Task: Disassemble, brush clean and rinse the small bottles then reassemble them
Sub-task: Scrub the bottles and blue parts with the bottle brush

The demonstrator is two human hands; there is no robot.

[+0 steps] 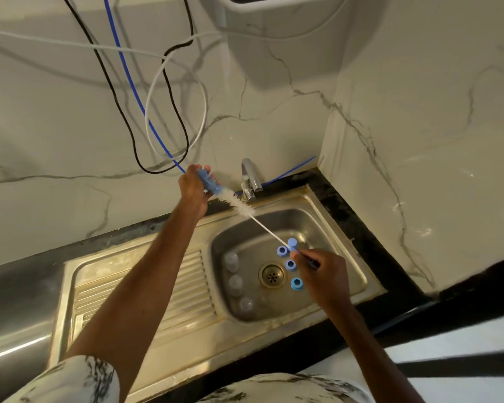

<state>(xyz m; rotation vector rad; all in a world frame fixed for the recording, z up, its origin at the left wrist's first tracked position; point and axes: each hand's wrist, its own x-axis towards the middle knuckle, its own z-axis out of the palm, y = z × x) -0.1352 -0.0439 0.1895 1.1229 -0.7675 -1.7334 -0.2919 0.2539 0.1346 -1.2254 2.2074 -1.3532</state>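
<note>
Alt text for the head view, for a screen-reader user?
Over a steel sink, the left hand grips a blue-handled bottle brush whose thin tip meets a blue cap pinched by the right hand. Three more blue caps and three clear bottles sit inside.

Tap (249, 178) just right of left fingers (207, 169). Drain (271, 275) left of right fingers (301, 255). Black, white, blue cables (172, 159) on marble wall (274, 126).

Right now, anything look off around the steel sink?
Loose black cable, white cable and blue tube dangle unclipped down the marble wall beside the chrome tap; wiring that near water looks risky. Blue caps and clear bottles stand orderly in the basin.
</note>
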